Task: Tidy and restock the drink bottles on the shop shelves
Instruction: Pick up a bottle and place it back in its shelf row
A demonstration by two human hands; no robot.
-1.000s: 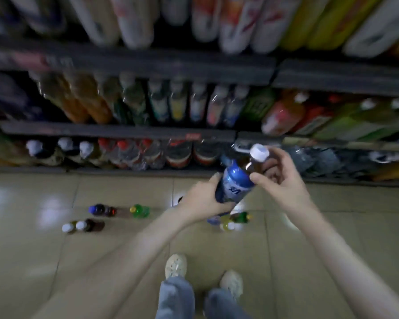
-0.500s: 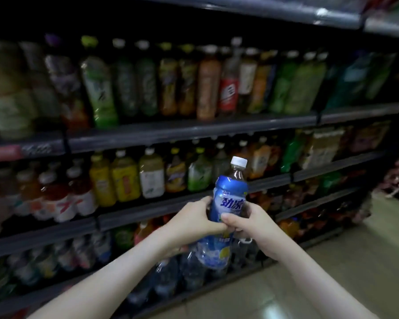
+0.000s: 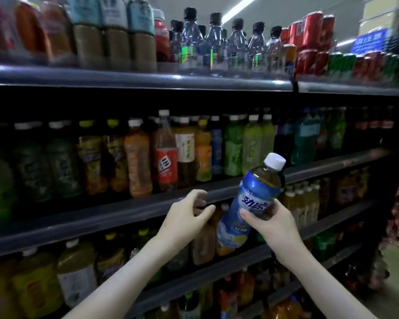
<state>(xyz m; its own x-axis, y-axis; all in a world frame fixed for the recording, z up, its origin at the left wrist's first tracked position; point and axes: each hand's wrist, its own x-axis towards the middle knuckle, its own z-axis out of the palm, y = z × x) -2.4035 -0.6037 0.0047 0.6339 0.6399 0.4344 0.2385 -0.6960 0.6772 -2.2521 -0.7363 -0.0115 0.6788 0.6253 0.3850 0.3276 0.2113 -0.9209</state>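
Observation:
My right hand (image 3: 271, 223) grips a blue-labelled tea bottle (image 3: 251, 199) with a white cap, tilted with its top to the upper right, in front of the middle shelf edge (image 3: 124, 210). My left hand (image 3: 187, 215) hovers just left of the bottle, off it, fingers loosely curled and holding nothing. Rows of upright drink bottles (image 3: 138, 162) fill the shelf behind the hands.
The top shelf (image 3: 148, 79) carries clear water bottles (image 3: 214, 44) and red cans (image 3: 309, 42). Lower shelves hold yellow and brown drink bottles (image 3: 76, 275). The aisle floor (image 3: 396, 286) shows at the far right.
The view rose from the floor to the upper shelves. My left hand let go of the blue bottle and moved left; my right hand lifted and tilted the bottle to the right.

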